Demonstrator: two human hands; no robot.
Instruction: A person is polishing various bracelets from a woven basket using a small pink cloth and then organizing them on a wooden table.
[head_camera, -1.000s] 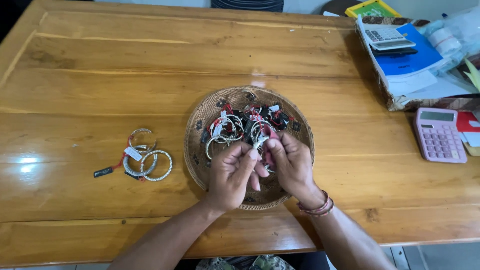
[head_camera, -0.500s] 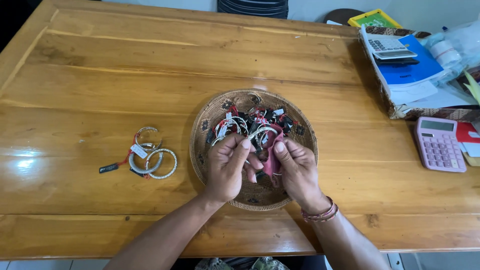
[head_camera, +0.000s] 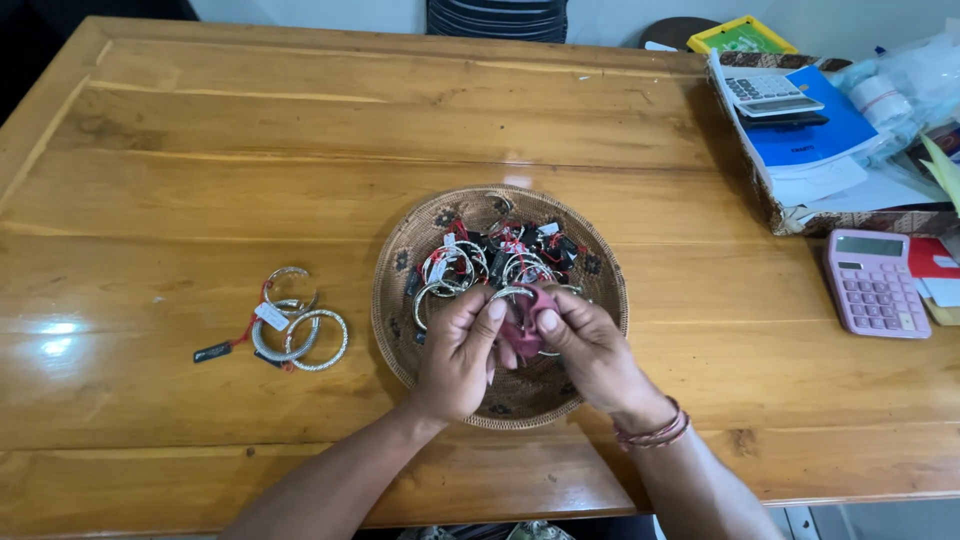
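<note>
Head view: bangles (head_camera: 480, 265) in woven basket (head_camera: 400, 260)

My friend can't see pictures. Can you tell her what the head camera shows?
Two hands, left hand and right hand, pinch a silver bracelet with a small red piece over a round woven basket of tagged bracelets. More bracelets lie left; pink calculator right.

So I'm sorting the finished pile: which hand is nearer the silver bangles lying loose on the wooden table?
Left. The left hand is over the woven basket, just right of the silver bangles. The right hand is farther right, beyond the left.
</note>
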